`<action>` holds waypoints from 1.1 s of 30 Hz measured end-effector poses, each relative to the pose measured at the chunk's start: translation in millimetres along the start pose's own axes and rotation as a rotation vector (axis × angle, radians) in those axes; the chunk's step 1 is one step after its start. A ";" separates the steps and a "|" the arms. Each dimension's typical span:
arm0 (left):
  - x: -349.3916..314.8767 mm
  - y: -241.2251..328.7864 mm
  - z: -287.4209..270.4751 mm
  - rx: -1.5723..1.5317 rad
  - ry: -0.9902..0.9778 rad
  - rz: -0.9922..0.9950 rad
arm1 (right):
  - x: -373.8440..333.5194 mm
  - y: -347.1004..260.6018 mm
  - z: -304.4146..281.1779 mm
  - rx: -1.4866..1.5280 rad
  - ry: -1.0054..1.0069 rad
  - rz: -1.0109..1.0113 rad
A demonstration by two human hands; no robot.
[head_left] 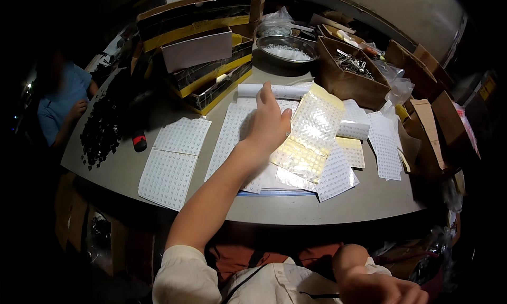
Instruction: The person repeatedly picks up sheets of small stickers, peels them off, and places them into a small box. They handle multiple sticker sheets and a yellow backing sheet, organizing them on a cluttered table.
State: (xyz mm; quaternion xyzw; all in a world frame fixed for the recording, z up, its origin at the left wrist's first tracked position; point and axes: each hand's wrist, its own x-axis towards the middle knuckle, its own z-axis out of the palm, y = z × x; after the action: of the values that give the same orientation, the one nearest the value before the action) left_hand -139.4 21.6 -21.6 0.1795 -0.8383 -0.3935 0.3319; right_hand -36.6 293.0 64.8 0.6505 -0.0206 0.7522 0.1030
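Note:
My left hand (266, 122) reaches over the middle of the table, thumb and fingers apart, with nothing seen in it. Just right of it, close against the hand, a yellow-backed sheet of clear round dots (317, 114) lies tilted over other papers. Under my wrist are white sheets of small printed labels (228, 140). Beyond my fingertips lies a curled white sheet (249, 90). My right hand (383, 289) is low at the bottom edge, away from the table, its fingers loosely bent and partly apart. Nothing shows in it, though the frame cuts off part.
More label sheets (169, 169) lie at left, near a red and black object (139, 142) and a heap of black pieces (105, 119). Stacked boxes (195, 24), a metal bowl (288, 48) and a carton of metal parts (348, 74) stand behind. Another person (66, 101) is at far left.

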 end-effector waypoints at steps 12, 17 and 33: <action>-0.7 3.7 -5.6 0.040 -0.121 0.011 | -63.4 31.4 -44.5 -0.374 -0.644 0.715; 1.7 5.1 -4.9 0.064 -0.141 0.045 | -21.3 50.4 -101.4 -0.703 -0.667 0.930; 1.0 -11.1 -3.9 0.205 -0.149 0.077 | -68.1 84.1 -197.5 -0.995 -0.907 1.017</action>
State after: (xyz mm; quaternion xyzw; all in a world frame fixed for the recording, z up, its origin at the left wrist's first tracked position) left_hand -137.0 12.0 -28.0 0.1505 -0.9026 -0.3052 0.2636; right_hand -235.3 234.6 -23.6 0.6799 -0.6793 0.2760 0.0078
